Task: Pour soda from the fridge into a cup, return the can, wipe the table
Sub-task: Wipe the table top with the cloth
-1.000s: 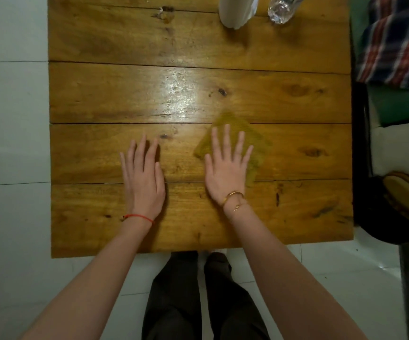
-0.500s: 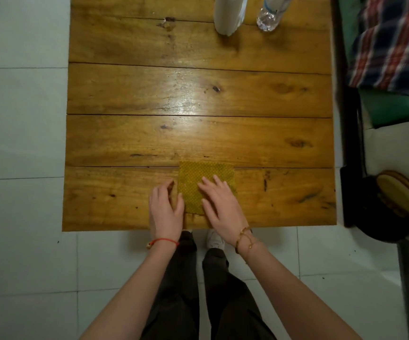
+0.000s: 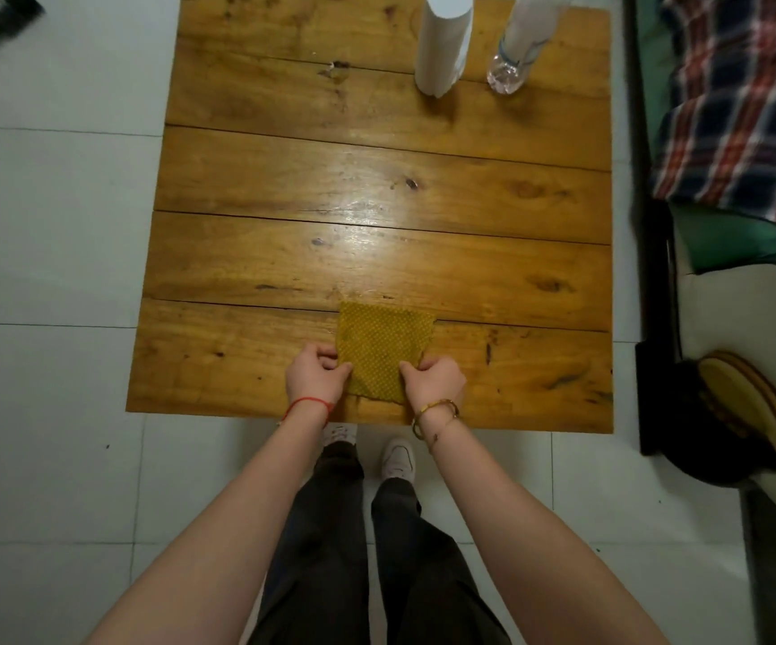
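A yellow dotted cloth [image 3: 381, 346] lies flat on the wooden plank table [image 3: 377, 188], close to its near edge. My left hand [image 3: 314, 377] pinches the cloth's near left corner. My right hand [image 3: 432, 381] pinches its near right corner. Both hands have their fingers curled onto the fabric. A tall white cup [image 3: 442, 44] stands at the far side of the table. No soda can is in view.
A clear plastic bottle [image 3: 514, 58] stands right of the white cup. A plaid blanket [image 3: 740, 109] on green bedding lies along the table's right side, with a round dark basket [image 3: 730, 416] below it. White floor tiles surround the table.
The cloth slid from mid-table to the near edge. My hands went from flat palms on it to pinching its two near corners. The view has pulled back.
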Available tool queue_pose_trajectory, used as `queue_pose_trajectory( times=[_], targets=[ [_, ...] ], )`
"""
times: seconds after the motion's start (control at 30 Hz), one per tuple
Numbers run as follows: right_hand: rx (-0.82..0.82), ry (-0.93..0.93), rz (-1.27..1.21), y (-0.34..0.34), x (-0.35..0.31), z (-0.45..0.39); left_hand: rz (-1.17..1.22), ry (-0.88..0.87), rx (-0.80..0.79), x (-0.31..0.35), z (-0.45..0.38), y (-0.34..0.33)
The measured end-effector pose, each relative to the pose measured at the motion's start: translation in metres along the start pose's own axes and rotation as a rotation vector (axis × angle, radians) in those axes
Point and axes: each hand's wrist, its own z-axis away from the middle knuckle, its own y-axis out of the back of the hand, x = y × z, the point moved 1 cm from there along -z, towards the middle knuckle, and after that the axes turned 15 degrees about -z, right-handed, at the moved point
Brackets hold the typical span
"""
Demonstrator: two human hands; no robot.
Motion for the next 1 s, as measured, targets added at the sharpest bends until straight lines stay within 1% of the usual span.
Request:
queue_pose_trajectory(
  times=[0.1,0.17,0.27,0.3,0.4,0.5,0.67,0.8,1.0],
  targets=[
    [-0.047,-0.036,-0.068,0.001,-0.004,-0.003,0.055,0.012,-0.084,0.000,-0.001,0.006],
    [-0.089,-0.030,-0.130,0.003,-0.004,-0.004,0.135,0.033,-0.195,0.000,-0.002,0.013],
    [-0.145,-0.093,-0.316,0.008,-0.006,-0.001,0.417,0.114,-0.469,0.003,-0.001,0.026],
    [-0.163,-0.130,-0.382,0.009,-0.008,-0.002,0.511,0.139,-0.536,0.005,-0.002,0.031],
    [-0.260,-0.257,-0.624,0.005,-0.021,-0.003,0.643,0.140,-0.612,0.009,-0.011,0.047],
    [-0.363,-0.304,-0.761,-0.004,-0.044,-0.007,0.704,0.095,-0.615,0.015,-0.029,0.065],
    [-0.430,-0.227,-0.844,-0.032,-0.111,-0.021,0.762,0.030,-0.582,0.041,-0.080,0.106],
    [-0.469,-0.157,-0.889,-0.067,-0.187,-0.037,0.747,-0.049,-0.512,0.077,-0.138,0.153],
    [-0.521,-0.074,-0.929,-0.132,-0.311,-0.073,0.652,-0.198,-0.367,0.142,-0.234,0.233]
  ],
)
